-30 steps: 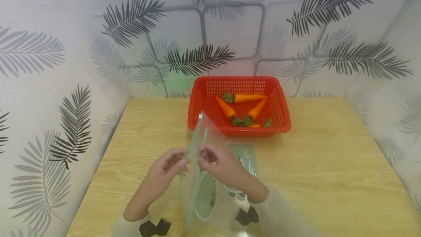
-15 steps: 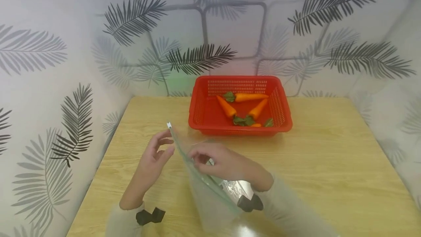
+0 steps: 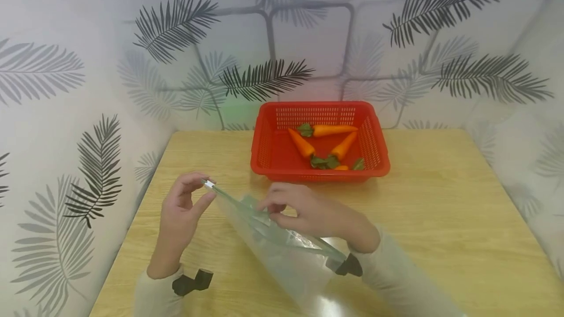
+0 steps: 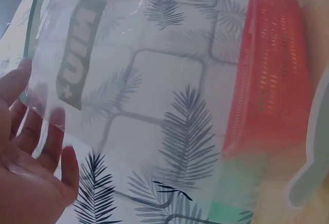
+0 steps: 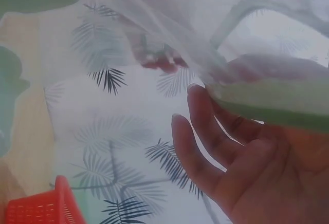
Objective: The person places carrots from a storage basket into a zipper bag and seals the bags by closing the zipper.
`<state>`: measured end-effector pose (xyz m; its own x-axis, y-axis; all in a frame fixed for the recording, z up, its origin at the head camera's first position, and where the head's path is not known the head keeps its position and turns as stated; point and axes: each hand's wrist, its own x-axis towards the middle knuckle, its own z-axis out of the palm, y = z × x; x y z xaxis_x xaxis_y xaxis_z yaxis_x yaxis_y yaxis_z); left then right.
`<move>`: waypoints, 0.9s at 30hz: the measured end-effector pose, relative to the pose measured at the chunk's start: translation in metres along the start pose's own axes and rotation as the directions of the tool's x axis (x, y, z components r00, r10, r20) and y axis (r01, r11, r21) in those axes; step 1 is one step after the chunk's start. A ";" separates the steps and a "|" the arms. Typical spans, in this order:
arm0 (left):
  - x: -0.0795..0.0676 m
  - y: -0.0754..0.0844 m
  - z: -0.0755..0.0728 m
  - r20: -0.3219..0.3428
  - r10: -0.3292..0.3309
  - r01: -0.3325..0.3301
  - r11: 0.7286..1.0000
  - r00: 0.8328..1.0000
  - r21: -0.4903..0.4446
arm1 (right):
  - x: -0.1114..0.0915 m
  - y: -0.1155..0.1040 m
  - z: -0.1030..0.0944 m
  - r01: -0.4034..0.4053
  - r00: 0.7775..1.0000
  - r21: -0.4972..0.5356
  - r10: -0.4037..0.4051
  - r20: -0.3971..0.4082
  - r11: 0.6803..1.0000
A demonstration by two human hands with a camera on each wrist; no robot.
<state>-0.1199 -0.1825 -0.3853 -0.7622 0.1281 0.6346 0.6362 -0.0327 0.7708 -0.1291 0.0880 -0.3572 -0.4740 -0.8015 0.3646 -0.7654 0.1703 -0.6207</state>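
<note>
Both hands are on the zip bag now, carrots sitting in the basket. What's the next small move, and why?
Probably draw the slider along: the left hand pinches the white slider at the end of the clear zip bag, the right hand grips its top edge, and the carrots lie in the red basket.

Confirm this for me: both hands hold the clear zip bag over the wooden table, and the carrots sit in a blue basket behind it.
One detail is wrong: the basket is red, not blue, as the head view shows. The rest stands: the left hand pinches the white slider end of the clear zip bag, the right hand grips its top edge, and the carrots lie in the basket behind it.
</note>
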 end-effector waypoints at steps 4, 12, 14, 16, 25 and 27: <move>-0.001 0.000 -0.010 -0.022 0.020 -0.022 0.996 1.000 -0.087 | 0.002 0.001 -0.004 -0.009 1.000 -0.016 0.009 -0.015 1.000; 0.004 0.015 -0.020 -0.100 -0.025 0.024 1.000 0.995 -0.010 | -0.005 0.006 -0.009 -0.125 0.990 0.020 0.126 -0.064 0.992; 0.004 0.017 -0.022 -0.122 -0.014 0.014 1.000 0.992 -0.004 | -0.008 0.008 -0.009 -0.173 0.981 0.035 0.175 -0.084 0.984; 0.003 0.018 -0.023 -0.135 -0.003 0.003 1.000 0.991 -0.001 | -0.010 0.009 -0.008 -0.214 0.969 0.047 0.219 -0.119 0.976; 0.005 0.028 -0.018 -0.213 0.033 -0.032 0.999 0.976 0.007 | -0.018 0.014 0.001 -0.349 0.843 0.071 0.346 -0.411 0.934; 0.005 0.031 -0.017 -0.249 0.027 -0.017 0.999 0.968 0.039 | -0.020 0.014 0.003 -0.373 0.825 0.070 0.365 -0.431 0.925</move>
<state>-0.1063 -0.2002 -0.3577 -0.7508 -0.1236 0.6489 0.6535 0.0042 0.7569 -0.1287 0.1050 -0.3749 -0.8584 -0.3520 0.3731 -0.5006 0.4161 -0.7591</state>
